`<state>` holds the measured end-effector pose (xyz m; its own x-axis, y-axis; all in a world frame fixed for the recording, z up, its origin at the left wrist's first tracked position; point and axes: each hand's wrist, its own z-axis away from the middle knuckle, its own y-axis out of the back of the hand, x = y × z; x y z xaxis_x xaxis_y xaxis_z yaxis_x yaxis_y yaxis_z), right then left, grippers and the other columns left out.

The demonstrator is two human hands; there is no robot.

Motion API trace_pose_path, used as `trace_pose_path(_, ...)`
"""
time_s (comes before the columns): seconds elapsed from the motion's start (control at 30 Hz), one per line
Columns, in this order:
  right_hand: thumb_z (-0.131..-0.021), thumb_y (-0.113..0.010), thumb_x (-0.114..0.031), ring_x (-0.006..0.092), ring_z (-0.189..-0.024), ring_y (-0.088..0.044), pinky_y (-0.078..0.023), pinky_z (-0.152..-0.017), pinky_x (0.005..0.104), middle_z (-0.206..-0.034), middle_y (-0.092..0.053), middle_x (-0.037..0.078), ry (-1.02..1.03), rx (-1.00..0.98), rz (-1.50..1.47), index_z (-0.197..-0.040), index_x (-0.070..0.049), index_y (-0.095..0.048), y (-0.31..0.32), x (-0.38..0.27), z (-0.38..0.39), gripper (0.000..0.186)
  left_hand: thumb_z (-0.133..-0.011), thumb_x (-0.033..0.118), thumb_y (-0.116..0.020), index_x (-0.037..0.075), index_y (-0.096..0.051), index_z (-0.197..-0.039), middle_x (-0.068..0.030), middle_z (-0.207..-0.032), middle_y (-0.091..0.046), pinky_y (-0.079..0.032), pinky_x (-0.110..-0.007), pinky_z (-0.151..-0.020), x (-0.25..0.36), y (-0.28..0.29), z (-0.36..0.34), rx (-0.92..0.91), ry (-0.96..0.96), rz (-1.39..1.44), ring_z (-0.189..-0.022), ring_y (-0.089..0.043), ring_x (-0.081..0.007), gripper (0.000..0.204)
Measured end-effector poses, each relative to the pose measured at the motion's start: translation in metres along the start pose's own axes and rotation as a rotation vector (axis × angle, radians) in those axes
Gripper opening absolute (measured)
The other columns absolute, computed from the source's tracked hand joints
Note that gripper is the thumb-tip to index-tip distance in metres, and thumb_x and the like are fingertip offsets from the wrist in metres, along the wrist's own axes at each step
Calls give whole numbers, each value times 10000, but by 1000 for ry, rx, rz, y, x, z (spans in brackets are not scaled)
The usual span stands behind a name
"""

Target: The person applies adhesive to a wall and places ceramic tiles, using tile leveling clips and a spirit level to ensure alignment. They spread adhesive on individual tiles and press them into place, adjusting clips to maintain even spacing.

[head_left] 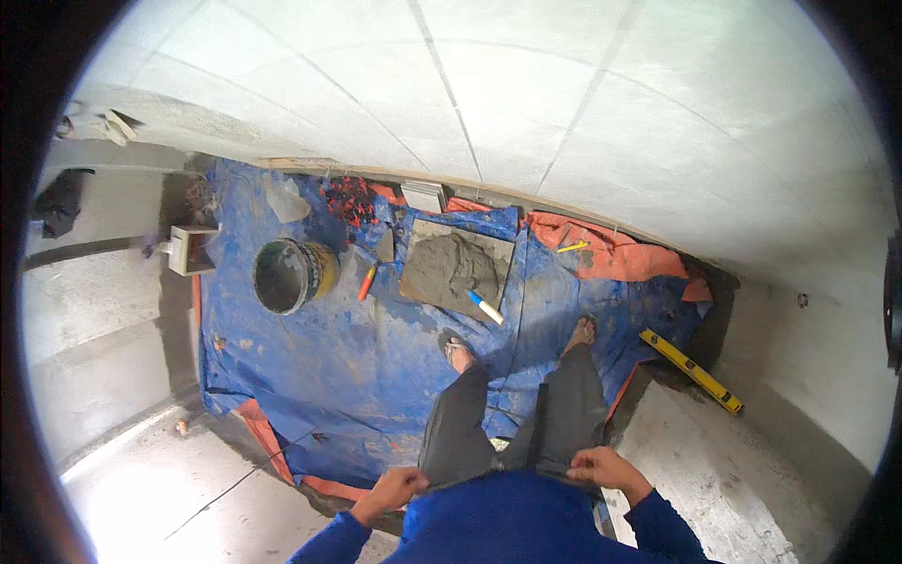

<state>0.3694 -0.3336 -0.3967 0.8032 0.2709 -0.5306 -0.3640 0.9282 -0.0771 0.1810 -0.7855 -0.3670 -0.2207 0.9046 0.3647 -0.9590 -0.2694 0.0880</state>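
Note:
Down at the lower edge, my left hand [398,489] is closed at the side of my grey trousers [458,428], its fingertips pinching the cloth near the thigh. On the other leg my right hand [601,467] pinches the trouser cloth in the same way. Ahead of my feet, a heap of wet grey mortar [451,265] lies on a square board [501,252]. A trowel with a blue and white handle [485,306] rests at the mortar's near edge. Left of the board lies another trowel with a red handle [366,283].
A blue tarp [376,376] covers the floor, its orange underside folded up at edges. A mortar-stained bucket [282,275] stands left. Red clips [350,200] and stacked tiles [425,195] lie by the tiled wall [526,103]. A yellow spirit level [691,369] lies right, a small box [193,250] far left.

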Motion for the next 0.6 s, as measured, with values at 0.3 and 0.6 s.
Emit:
trace_pose_path(0.3, -750, -787, -680, 492, -1356, -451, -437, -1074, 602, -1571, -407, 241, -132, 499, 713, -1501, -122, -513, 9, -3, -222, 975, -819, 239, -833, 4, -693, -1124, -173, -1014, -724, -546, -432, -813, -56, 156, -379, 856, -288, 29, -930, -690, -315, 410)
trace_pose_path(0.6, -764, -814, -301, 442, -1281, -473, -436, -1068, 550, -1461, -494, 203, -156, 675, 638, -1322, -100, -623, 37, 43, -264, 622, -543, 593, -971, 90, -176, -1628, -291, -1607, -307, -329, -621, -1149, 19, 327, -741, 1326, -274, 38, -1455, -345, -487, 1436)
